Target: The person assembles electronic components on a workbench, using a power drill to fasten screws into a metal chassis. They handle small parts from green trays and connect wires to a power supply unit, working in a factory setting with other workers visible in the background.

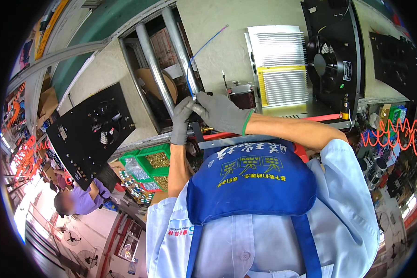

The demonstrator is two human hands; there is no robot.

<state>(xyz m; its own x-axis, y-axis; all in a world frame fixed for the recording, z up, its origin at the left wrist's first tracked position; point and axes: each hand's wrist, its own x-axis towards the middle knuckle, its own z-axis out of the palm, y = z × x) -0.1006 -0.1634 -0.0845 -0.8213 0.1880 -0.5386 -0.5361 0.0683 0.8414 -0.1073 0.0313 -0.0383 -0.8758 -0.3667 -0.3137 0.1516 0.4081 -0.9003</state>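
Note:
My left hand (182,119) and my right hand (223,113), both in grey gloves with the fingers closed, meet in front of the metal rollers. Between their fingertips they pinch the lower end of a thin blue wire (190,69). A small silvery piece (195,98) shows at that end; its shape is mostly hidden by the fingers. From there the wire curves up and to the right, its free tip reddish. Right of my right hand stands a small dark red block with a metal top (242,95). Beyond it is a finned silver heat sink (282,51) with a yellow strip.
A black fan panel (331,55) stands against the heat sink; another fan panel (95,132) is tilted at the left. Green bins (134,160) of small metal parts sit below the bench edge. Red coiled hoses (398,139) hang right. Another person (85,197) works at lower left.

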